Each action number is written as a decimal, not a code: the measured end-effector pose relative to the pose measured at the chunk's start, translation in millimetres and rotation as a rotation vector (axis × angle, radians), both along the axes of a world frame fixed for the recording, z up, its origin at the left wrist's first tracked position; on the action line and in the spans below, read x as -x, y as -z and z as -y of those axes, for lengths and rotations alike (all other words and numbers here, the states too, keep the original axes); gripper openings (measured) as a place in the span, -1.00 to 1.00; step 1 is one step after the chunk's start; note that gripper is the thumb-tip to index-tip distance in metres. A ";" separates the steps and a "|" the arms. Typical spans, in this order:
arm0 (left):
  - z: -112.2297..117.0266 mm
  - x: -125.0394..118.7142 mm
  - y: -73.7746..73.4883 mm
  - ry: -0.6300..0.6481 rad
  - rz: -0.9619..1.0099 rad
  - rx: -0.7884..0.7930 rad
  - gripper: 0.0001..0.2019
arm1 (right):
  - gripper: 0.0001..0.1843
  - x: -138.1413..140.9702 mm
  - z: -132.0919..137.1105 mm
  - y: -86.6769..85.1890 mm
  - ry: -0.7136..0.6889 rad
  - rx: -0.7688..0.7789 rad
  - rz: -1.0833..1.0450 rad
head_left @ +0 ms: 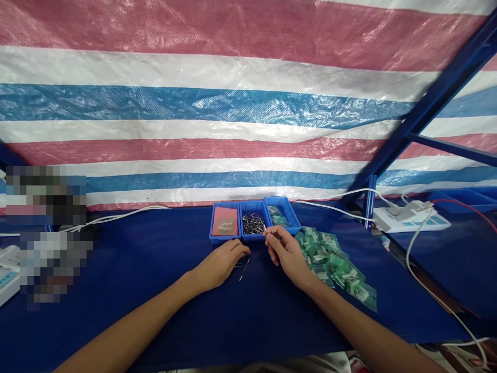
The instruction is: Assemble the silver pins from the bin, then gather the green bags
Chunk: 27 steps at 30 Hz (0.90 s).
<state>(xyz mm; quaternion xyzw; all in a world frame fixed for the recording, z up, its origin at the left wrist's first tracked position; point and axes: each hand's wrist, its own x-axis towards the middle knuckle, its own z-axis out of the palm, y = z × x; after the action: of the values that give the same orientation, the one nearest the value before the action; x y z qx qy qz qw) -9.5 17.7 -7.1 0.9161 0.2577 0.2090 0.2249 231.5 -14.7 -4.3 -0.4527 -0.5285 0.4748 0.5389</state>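
Observation:
My left hand (222, 263) lies on the blue tabletop with its fingers curled down. Thin dark metal pins stick out beneath its fingertips, and whether it grips them is hidden. One loose pin (244, 269) with a pale end rests on the table just right of those fingers. My right hand (285, 253) is raised by the front of the bins, thumb and forefinger pinched together on what looks like a thin metal pin. Behind both hands, the middle blue bin (254, 238) holds a heap of similar metal pins (253, 224).
The left bin (225, 239) contains a pink sheet and a small pale packet; the right bin (292, 210) has small clear packets. Green-tinted plastic packets (336, 261) are piled beside my right forearm. A white power strip (411, 217) with cables stands at right. Striped sheeting hangs behind.

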 end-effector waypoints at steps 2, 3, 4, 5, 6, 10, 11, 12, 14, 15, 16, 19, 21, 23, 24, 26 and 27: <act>0.3 -0.6 -0.8 -0.001 -0.003 -0.012 -0.70 | -0.69 0.8 1.6 1.8 0.005 -0.005 0.024; 0.4 -0.7 -1.1 -0.001 -0.007 -0.018 -0.70 | -0.70 1.3 2.7 2.4 0.002 -0.003 0.038; 0.5 -0.8 -1.4 0.000 -0.012 -0.025 -0.71 | -0.70 1.6 3.9 2.7 -0.005 -0.001 0.054; 0.6 -0.9 -1.8 0.001 -0.018 -0.031 -0.71 | -0.70 1.8 5.0 2.7 -0.014 0.000 0.071; 0.7 -1.0 -2.3 0.002 -0.024 -0.037 -0.72 | -0.71 1.9 6.0 2.4 -0.020 0.000 0.090; 1.2 -2.1 -5.3 0.009 -0.039 -0.059 -0.72 | -0.71 0.9 7.9 0.3 -0.028 -0.008 0.163; 1.3 -2.5 -6.2 0.009 -0.043 -0.060 -0.72 | -0.71 0.5 7.8 0.0 -0.025 -0.008 0.173; 1.4 -2.9 -7.2 0.011 -0.046 -0.059 -0.73 | -0.71 0.2 7.7 -0.3 -0.020 -0.009 0.182; 1.7 -3.3 -8.8 0.021 -0.053 -0.056 -0.74 | -0.71 -0.2 7.3 -0.9 -0.010 -0.019 0.200; 2.0 -3.2 -9.3 0.029 -0.053 -0.053 -0.75 | -0.71 -0.3 7.1 -1.3 -0.006 -0.026 0.206; 2.3 -3.0 -9.6 0.039 -0.051 -0.052 -0.74 | -0.71 -0.4 6.9 -1.9 -0.004 -0.033 0.208; 3.9 -1.9 -9.8 0.061 -0.039 -0.053 -0.60 | -0.71 -0.3 6.9 -4.3 -0.007 -0.041 0.195; 5.1 -1.5 -9.9 0.070 -0.041 -0.053 -0.54 | -0.71 -0.1 7.0 -5.5 -0.010 -0.037 0.181; 5.9 -1.5 -10.3 0.070 -0.047 -0.051 -0.63 | -0.70 0.1 6.8 -5.6 -0.010 -0.026 0.166; 6.1 -1.7 -10.5 0.070 -0.046 -0.053 -0.71 | -0.69 0.1 6.6 -5.3 -0.010 -0.019 0.159; 6.1 -2.2 -10.8 0.070 -0.036 -0.062 -0.79 | -0.68 -0.2 5.9 -4.2 -0.005 -0.011 0.148; 6.0 -2.4 -10.7 0.071 -0.030 -0.066 -0.79 | -0.67 -0.4 5.4 -3.6 0.000 -0.012 0.143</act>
<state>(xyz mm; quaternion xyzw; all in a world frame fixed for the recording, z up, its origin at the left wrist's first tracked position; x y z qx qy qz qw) -7.1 11.7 3.7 0.9347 0.2213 0.1956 0.1979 231.9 -20.1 -0.8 -0.4820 -0.5685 0.4382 0.5024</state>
